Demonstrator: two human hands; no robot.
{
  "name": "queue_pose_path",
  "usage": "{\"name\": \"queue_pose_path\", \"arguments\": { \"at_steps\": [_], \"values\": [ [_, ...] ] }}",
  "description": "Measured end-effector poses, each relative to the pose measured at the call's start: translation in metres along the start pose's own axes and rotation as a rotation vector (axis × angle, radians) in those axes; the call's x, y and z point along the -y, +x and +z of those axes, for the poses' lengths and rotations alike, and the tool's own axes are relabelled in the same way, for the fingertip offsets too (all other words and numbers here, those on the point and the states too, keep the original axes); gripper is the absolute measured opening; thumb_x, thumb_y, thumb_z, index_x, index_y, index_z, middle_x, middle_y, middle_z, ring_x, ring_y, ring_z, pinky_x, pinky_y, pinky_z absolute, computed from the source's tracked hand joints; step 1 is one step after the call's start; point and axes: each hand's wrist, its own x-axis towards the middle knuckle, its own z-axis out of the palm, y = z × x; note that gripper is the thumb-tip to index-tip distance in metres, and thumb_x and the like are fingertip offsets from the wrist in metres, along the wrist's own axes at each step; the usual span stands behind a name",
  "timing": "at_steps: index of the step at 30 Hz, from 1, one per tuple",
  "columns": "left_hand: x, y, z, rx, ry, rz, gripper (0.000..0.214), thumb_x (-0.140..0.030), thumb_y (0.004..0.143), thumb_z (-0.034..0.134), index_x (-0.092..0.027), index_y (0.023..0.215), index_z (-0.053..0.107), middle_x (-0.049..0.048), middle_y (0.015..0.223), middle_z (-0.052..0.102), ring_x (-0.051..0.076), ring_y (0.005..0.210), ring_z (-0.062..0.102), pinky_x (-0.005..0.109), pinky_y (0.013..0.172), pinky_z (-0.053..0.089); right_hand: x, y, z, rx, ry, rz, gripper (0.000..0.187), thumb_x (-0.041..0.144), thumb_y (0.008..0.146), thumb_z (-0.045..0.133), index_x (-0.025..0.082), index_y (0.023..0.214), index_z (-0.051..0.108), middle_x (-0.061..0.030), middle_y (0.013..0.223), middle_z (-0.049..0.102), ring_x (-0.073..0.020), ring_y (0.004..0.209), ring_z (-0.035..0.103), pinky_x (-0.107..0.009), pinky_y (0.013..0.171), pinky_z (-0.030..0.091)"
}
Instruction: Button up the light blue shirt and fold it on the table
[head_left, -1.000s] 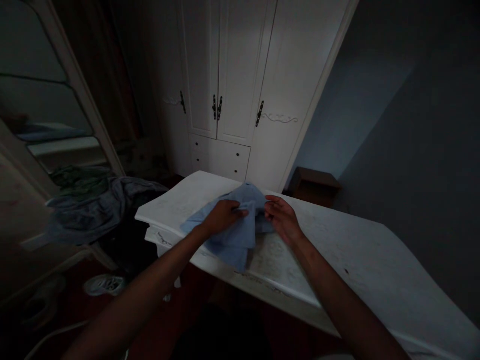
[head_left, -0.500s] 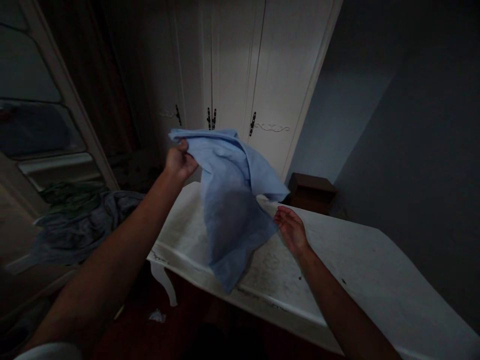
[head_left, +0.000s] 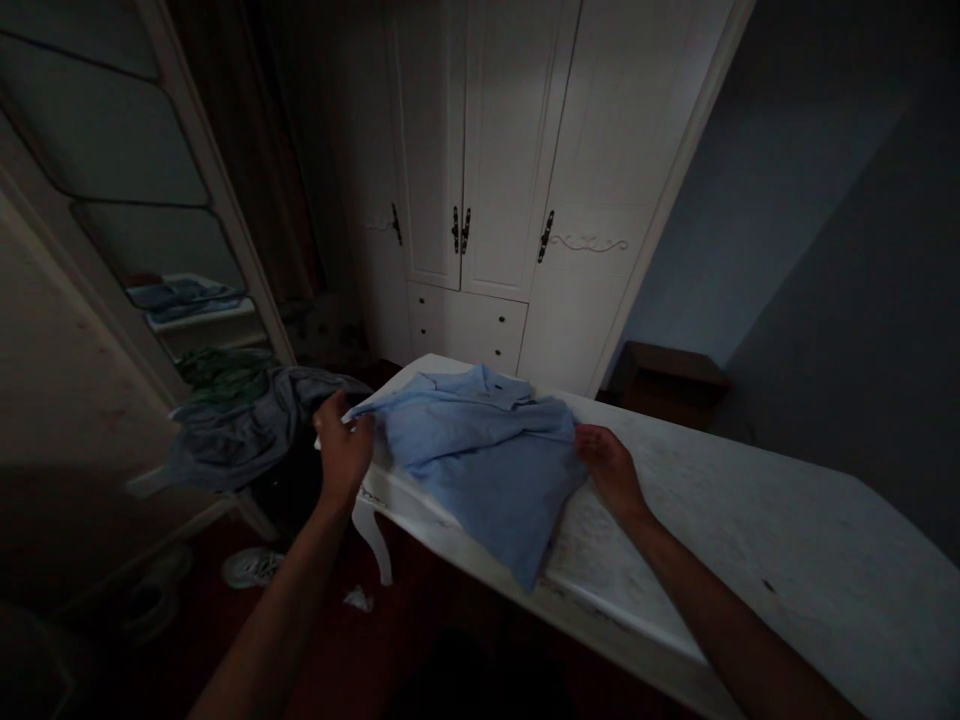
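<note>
A light blue collared shirt (head_left: 480, 460) lies loosely spread and creased on the white table (head_left: 690, 510), its collar toward the far side. One lower corner hangs past the table's near edge. At the shirt's left end, my left hand (head_left: 345, 455) is closed on a drawn-out piece of the cloth. My right hand (head_left: 611, 470) has its fingertips together at the shirt's right edge, pinching the fabric there.
To the left, grey and green clothes (head_left: 262, 410) are heaped beside a mirror (head_left: 180, 270). A white wardrobe (head_left: 585, 160) stands behind the table, and a brown box-like cabinet (head_left: 675, 375) behind its far edge. A shoe (head_left: 251, 567) lies on the red floor.
The shirt has come down from the air onto the table and spread out, its collar now showing. My left hand has lowered with it, and the view has swung somewhat left.
</note>
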Motion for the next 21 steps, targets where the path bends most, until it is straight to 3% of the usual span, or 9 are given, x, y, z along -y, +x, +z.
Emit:
{"name": "queue_pose_path", "arguments": {
  "at_steps": [2,4,7,10,13,15,17,19,21],
  "values": [
    [-0.016,-0.002,0.009,0.127,0.096,0.171,0.047,-0.029,0.077,0.058,-0.017,0.122,0.053,0.0134,0.125,0.053,0.029,0.117,0.054,0.046,0.094,0.05,-0.006,0.004,-0.006,-0.129,-0.238,-0.105,0.045,0.047,0.073,0.064,0.018,0.107,0.063,-0.0103,0.099,0.066,-0.0252,0.091,0.061,-0.043,0.085,0.048],
    [-0.035,-0.005,0.027,0.343,0.175,0.373,0.046,-0.034,0.081,0.057,-0.018,0.124,0.053,0.0126,0.127,0.054,0.029,0.121,0.051,0.047,0.099,0.047,-0.013,0.009,-0.011,-0.216,-0.494,-0.16,0.053,0.048,0.074,0.062,0.017,0.117,0.061,-0.0154,0.119,0.062,-0.0315,0.112,0.055,-0.052,0.098,0.041],
    [-0.059,-0.009,0.065,0.618,0.352,0.612,0.06,-0.036,0.081,0.061,-0.016,0.135,0.045,0.0148,0.14,0.049,0.03,0.135,0.039,0.047,0.112,0.032,-0.026,0.013,-0.017,-0.212,-0.75,-0.116,0.054,0.049,0.075,0.062,0.02,0.121,0.063,-0.0159,0.137,0.054,-0.0374,0.13,0.043,-0.062,0.105,0.03],
    [-0.068,-0.013,0.106,0.847,0.573,0.632,0.086,-0.042,0.072,0.073,-0.01,0.142,0.036,0.0223,0.149,0.038,0.037,0.144,0.021,0.053,0.115,0.021,-0.033,0.014,-0.019,-0.036,-0.789,-0.159,0.032,0.047,0.08,0.06,0.025,0.1,0.073,-0.0109,0.128,0.063,-0.0348,0.124,0.051,-0.06,0.104,0.034],
    [-0.072,-0.018,0.138,1.0,0.682,0.515,0.086,-0.043,0.059,0.084,-0.011,0.131,0.05,0.0248,0.132,0.056,0.043,0.132,0.04,0.064,0.108,0.021,-0.03,0.013,-0.018,0.149,-0.683,-0.314,0.026,0.044,0.085,0.058,0.026,0.085,0.076,-0.008,0.11,0.071,-0.0285,0.108,0.063,-0.052,0.1,0.043],
    [-0.078,-0.021,0.148,1.019,0.659,0.475,0.062,-0.037,0.057,0.085,-0.013,0.11,0.063,0.0196,0.11,0.068,0.039,0.113,0.057,0.062,0.102,0.031,-0.021,0.011,-0.015,0.168,-0.605,-0.396,0.025,0.043,0.085,0.059,0.026,0.083,0.077,-0.0081,0.105,0.073,-0.0268,0.102,0.065,-0.049,0.096,0.047],
    [-0.088,-0.022,0.145,0.948,0.583,0.498,0.033,-0.03,0.068,0.078,-0.014,0.095,0.067,0.0149,0.101,0.071,0.032,0.104,0.062,0.053,0.098,0.038,-0.009,0.008,-0.013,0.12,-0.543,-0.444,0.023,0.042,0.085,0.061,0.025,0.083,0.076,-0.0084,0.104,0.073,-0.0263,0.101,0.065,-0.048,0.094,0.049],
    [-0.097,-0.024,0.126,0.807,0.484,0.524,0.016,-0.024,0.083,0.062,-0.014,0.094,0.067,0.0129,0.102,0.069,0.026,0.103,0.061,0.043,0.096,0.041,0.004,0.005,-0.012,0.013,-0.481,-0.459,0.021,0.04,0.085,0.061,0.025,0.086,0.075,-0.0084,0.103,0.072,-0.0257,0.101,0.064,-0.047,0.094,0.048],
    [-0.096,-0.028,0.094,0.621,0.38,0.514,0.021,-0.023,0.091,0.048,-0.013,0.098,0.065,0.0116,0.101,0.067,0.022,0.1,0.06,0.036,0.093,0.043,0.016,0.003,-0.013,-0.129,-0.396,-0.451,0.023,0.04,0.087,0.059,0.023,0.089,0.074,-0.0087,0.102,0.071,-0.0248,0.1,0.062,-0.046,0.094,0.047]
  ]
}}
